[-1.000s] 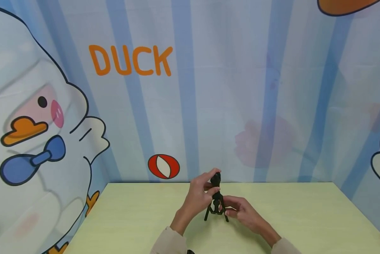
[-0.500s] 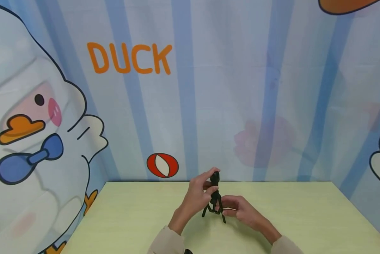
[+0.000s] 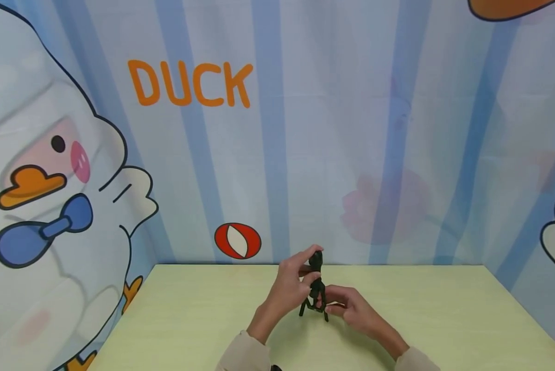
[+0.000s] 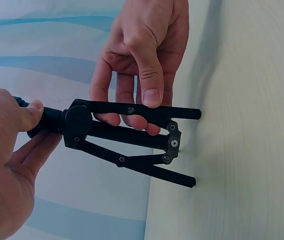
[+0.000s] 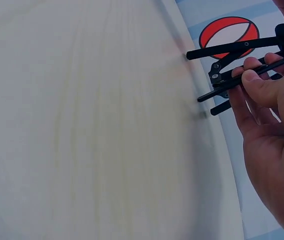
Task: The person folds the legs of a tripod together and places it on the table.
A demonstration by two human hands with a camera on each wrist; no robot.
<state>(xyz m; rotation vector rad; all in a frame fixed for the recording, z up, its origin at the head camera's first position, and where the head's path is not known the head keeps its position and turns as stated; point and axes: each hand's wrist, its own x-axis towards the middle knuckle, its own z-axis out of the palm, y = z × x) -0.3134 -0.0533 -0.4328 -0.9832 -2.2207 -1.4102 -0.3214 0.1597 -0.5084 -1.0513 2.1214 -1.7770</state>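
Observation:
A small black tripod (image 3: 316, 288) stands roughly upright between both hands, its legs partly spread. My left hand (image 3: 290, 286) grips its upper part, thumb on the near side and a fingertip at the top. My right hand (image 3: 353, 309) pinches one leg lower down. In the left wrist view, the right thumb (image 4: 151, 90) presses on that tripod leg (image 4: 132, 109), with the fingers behind it among the legs. Hinged braces join the legs to the centre column (image 4: 127, 136). From the right wrist, the leg tips (image 5: 200, 99) show close over the table.
The pale yellow tabletop (image 3: 203, 319) spreads around the hands. Behind it hangs a blue striped cloth (image 3: 324, 129) printed with a duck, lettering and a red ball (image 3: 238, 240). A small dark thing (image 3: 276, 368) shows at the left sleeve (image 3: 245, 353).
The tripod's legs swing slightly to the left and tilt, then come back a little. Both hands keep their hold and stay nearly in place; the head view shifts slightly.

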